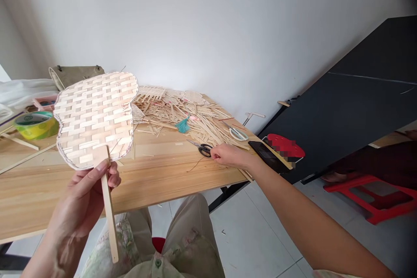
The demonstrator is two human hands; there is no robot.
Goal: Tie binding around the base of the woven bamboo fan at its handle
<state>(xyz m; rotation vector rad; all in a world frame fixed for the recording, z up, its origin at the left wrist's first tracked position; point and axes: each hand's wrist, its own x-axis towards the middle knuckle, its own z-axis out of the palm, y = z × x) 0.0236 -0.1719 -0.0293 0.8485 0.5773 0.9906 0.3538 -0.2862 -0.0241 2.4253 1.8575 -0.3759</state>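
My left hand [89, 184] grips the flat wooden handle [110, 221] of a woven bamboo fan [97, 115], thumb in front. The fan stands upright above the table, its wavy rim bound with dark thread. A loose thread end shows near the base of the fan. Over the table's right part, my right hand [224, 154] is closed, with fingers pressed together. It is right beside the handles of black-handled scissors [204, 150]; I cannot tell whether it touches them. What its fingers hold, if anything, is hidden. A thin dark thread [194, 166] lies on the wood nearby.
Behind lie a pile of bamboo strips [182, 110], a teal tassel [183, 125] and white-handled scissors [237, 134]. Rolls of tape [35, 126] stand at left on the wooden table [146, 186]. A dark phone-like slab [269, 156] is at the right edge, a red stool [374, 197] beyond.
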